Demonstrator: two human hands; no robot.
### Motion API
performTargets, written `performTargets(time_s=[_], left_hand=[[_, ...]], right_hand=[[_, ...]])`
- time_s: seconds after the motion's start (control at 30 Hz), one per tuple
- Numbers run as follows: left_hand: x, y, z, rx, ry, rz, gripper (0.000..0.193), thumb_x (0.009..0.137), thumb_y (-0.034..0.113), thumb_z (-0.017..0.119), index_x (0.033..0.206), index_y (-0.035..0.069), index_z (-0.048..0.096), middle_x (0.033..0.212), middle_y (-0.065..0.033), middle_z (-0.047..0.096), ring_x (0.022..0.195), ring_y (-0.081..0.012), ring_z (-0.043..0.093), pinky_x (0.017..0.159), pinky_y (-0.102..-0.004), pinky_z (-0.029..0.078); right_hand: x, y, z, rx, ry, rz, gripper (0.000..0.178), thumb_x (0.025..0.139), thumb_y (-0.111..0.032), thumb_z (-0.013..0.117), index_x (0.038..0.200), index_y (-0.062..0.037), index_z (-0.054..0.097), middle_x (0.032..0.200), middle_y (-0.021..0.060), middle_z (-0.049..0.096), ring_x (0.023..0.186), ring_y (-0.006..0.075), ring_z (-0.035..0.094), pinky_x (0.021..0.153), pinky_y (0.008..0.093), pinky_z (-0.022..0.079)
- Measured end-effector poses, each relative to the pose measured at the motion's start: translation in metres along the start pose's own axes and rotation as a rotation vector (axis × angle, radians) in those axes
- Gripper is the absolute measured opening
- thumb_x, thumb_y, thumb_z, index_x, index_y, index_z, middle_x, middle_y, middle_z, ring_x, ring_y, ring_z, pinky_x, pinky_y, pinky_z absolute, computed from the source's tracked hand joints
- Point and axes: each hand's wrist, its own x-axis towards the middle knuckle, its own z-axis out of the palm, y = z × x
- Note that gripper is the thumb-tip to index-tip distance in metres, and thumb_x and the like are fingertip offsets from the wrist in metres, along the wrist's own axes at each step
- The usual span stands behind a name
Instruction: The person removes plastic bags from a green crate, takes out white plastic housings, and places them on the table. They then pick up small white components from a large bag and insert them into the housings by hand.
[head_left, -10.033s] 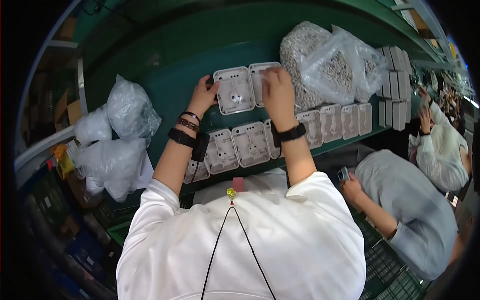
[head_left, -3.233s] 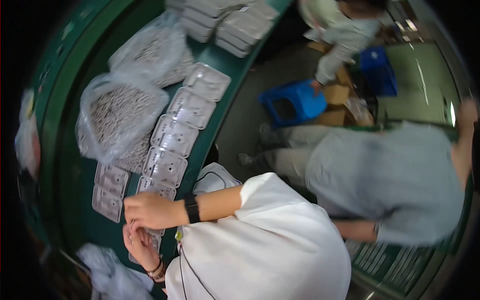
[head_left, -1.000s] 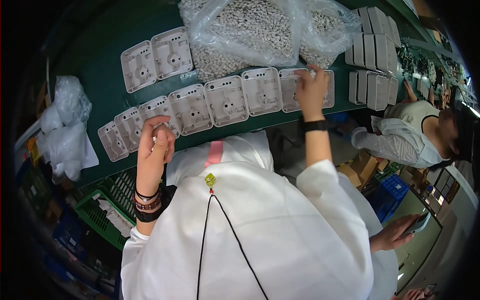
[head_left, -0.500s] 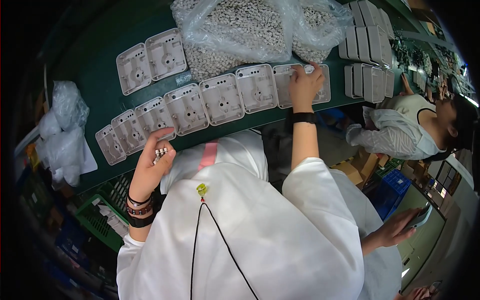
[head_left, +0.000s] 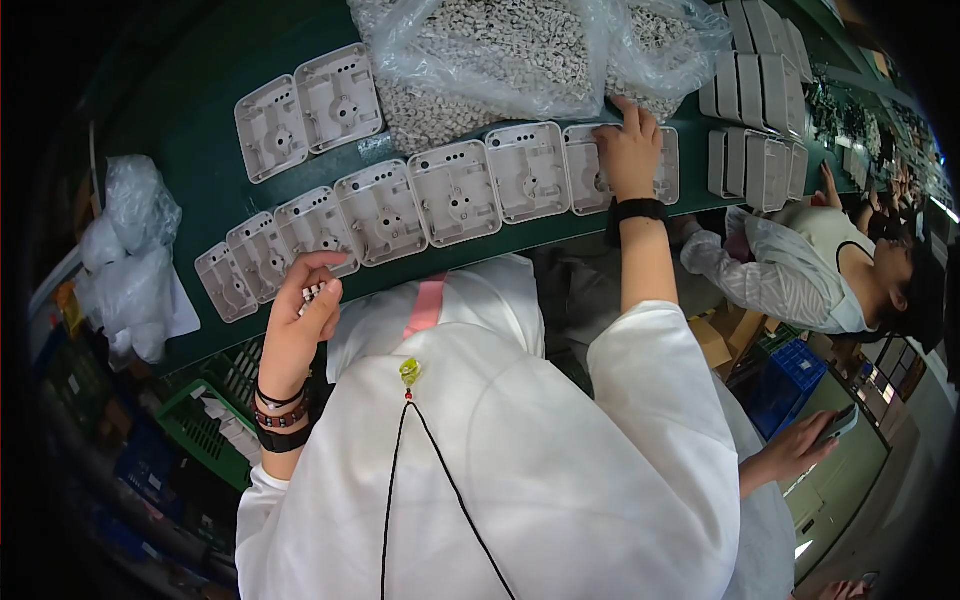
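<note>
My left hand point(head_left: 308, 300) is curled around several small white cylindrical parts point(head_left: 312, 294), close to the near edge of a row of light grey plastic housings point(head_left: 458, 200). These shallow rectangular shells lie open side up, each with a round boss and small holes inside. Over the right end of the row is my right hand point(head_left: 632, 150), its fingers stretched and somewhat apart. It partly covers the last housing point(head_left: 668, 178). Its fingertips reach the near edge of a heap of small whitish parts point(head_left: 500, 60) in clear plastic bags point(head_left: 590, 70); nothing shows between them.
Two more housings point(head_left: 340, 100) lie behind the row at left. Stacked housings point(head_left: 765, 95) stand at far right, near a seated person point(head_left: 840, 250). Crumpled clear bags point(head_left: 135, 260) hang by the left table end. Another person's hand point(head_left: 800, 450) holds a phone at lower right.
My right hand has moved from over the right-end housings away from me to the heap, its fingers straightening. My left hand stays in place with the small parts. The view has shifted slightly.
</note>
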Motion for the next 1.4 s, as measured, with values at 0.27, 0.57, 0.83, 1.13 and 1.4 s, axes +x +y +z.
performTargets(time_s=[0.27,0.57,0.83,1.13,1.4], left_hand=[[0.004,-0.002,0.0,0.017,-0.001,0.009,0.024,0.086,0.012,0.048,0.108,0.004,0.048,0.075,0.0023,0.043,0.052,-0.0025,0.034,0.045,-0.0164,0.026],[0.003,-0.007,-0.002,-0.03,0.011,0.053,0.022,0.086,0.011,0.048,0.107,0.003,0.049,0.075,0.0023,0.044,0.051,-0.0024,0.032,0.045,-0.0167,0.025],[-0.004,-0.016,-0.008,-0.071,0.082,0.104,0.02,0.087,0.011,0.048,0.104,0.002,0.05,0.073,0.003,0.043,0.05,-0.0018,0.031,0.044,-0.0165,0.023],[-0.009,-0.021,-0.012,-0.118,0.136,0.169,0.019,0.089,0.014,0.044,0.103,0.002,0.047,0.06,0.0049,0.035,0.046,-0.0018,0.026,0.041,-0.0172,0.019],[-0.02,-0.021,-0.017,-0.129,0.131,0.172,0.015,0.088,0.011,0.047,0.1,0.003,0.051,0.064,0.0055,0.037,0.05,-0.0008,0.029,0.043,-0.0166,0.021]], right_hand=[[0.005,-0.006,-0.004,-0.174,-0.005,0.001,0.006,0.059,-0.019,0.066,0.064,-0.0186,0.068,0.108,-0.005,0.052,0.103,0.0195,0.044,0.09,0.0423,0.029],[0.002,-0.013,0.007,-0.275,-0.002,0.179,0.006,0.06,-0.021,0.065,0.066,-0.0208,0.068,0.098,-0.0077,0.055,0.1,0.0143,0.046,0.092,0.0468,0.027],[0.003,-0.011,0.004,-0.221,-0.051,0.169,0.007,0.062,-0.021,0.065,0.068,-0.0214,0.068,0.098,-0.0067,0.054,0.101,0.0159,0.046,0.092,0.0475,0.027],[-0.008,-0.005,0.006,-0.055,-0.042,0.072,0.013,0.066,-0.016,0.063,0.077,-0.0218,0.069,0.114,0.0013,0.049,0.107,0.0257,0.042,0.092,0.0416,0.03],[-0.004,-0.025,0.004,-0.132,-0.146,0.2,0.021,0.07,-0.014,0.055,0.085,-0.0194,0.068,0.12,0.0059,0.043,0.111,0.0273,0.038,0.094,0.0442,0.026]])
